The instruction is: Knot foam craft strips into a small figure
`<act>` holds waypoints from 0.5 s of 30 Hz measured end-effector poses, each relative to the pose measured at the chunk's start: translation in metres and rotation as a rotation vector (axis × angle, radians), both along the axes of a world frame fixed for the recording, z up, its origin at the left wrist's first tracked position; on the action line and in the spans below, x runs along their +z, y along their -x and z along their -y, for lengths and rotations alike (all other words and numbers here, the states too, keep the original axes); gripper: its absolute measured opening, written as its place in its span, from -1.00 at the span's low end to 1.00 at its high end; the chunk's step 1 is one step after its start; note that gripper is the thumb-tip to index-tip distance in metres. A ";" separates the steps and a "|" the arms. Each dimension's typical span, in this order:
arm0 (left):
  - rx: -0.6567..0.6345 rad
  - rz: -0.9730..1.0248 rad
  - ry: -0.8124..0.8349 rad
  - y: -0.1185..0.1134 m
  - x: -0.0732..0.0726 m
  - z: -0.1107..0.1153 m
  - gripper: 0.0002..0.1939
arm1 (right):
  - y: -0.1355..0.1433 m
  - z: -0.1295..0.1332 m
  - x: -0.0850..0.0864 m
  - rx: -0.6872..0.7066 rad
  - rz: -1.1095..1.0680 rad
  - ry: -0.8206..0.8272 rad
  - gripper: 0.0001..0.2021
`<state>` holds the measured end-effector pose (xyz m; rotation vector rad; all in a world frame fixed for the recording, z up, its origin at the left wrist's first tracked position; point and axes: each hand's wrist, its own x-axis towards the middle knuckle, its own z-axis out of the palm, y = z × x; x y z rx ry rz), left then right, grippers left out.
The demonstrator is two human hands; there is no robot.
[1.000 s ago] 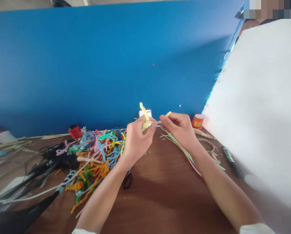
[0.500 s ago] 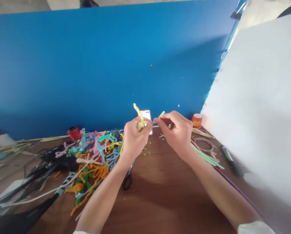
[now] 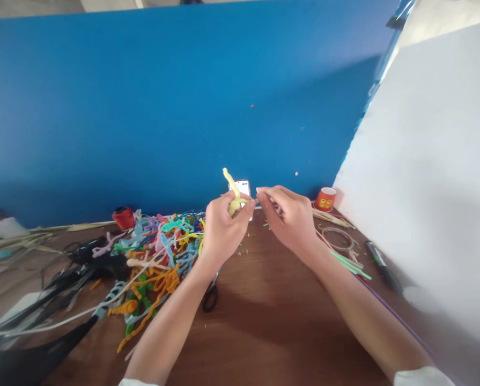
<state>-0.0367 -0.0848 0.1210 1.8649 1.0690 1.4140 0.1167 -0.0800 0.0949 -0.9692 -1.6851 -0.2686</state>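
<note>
In the middle of the frame the left hand (image 3: pixel 227 228) pinches a yellow fuzzy stem (image 3: pixel 232 183) between thumb and fingers, one length of it standing up and tilting to the left above the fist, a bunched part lying within the grasp; just beside it on the right, the right hand (image 3: pixel 291 219) has its thumb and forefinger pressed together on the stem's other end, most of which is hidden by the fingers; the two hands are near each other, above the worktop (image 3: pixel 264 327). Behind the left hand a phone (image 3: pixel 244 187) with a lit screen shows in part; at the lower left of the frame lies a tangled heap of coloured fuzzy stems (image 3: pixel 169 249), with a white cable (image 3: pixel 74 320) running across it; dark-handled scissors (image 3: pixel 210 298) lie near the left forearm, partly covered by it; a red roll (image 3: pixel 124 218) sits beyond the heap, at the foot of a blue panel (image 3: pixel 175 112); right of the right hand are a red cup (image 3: pixel 325 199) with yellow marks, a coiled ring (image 3: pixel 349 242), pale green strips (image 3: pixel 350 265) and a dark marker (image 3: pixel 384 268), beside a white board (image 3: pixel 433 145) at the right edge.
</note>
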 end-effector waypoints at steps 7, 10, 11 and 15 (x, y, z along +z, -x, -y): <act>0.090 -0.082 -0.086 0.003 0.000 -0.002 -0.80 | -0.012 -0.006 0.006 0.277 0.007 0.316 -0.72; 0.139 -0.171 -0.176 0.004 -0.002 -0.005 -0.81 | -0.012 -0.004 0.010 0.509 -0.235 0.516 -0.64; 0.142 -0.191 -0.191 0.004 -0.002 -0.005 -0.81 | -0.012 -0.003 0.011 0.575 -0.308 0.569 -0.62; 0.103 -0.216 -0.178 0.003 -0.002 -0.003 -0.79 | -0.014 -0.002 0.019 0.784 -0.546 0.834 -0.58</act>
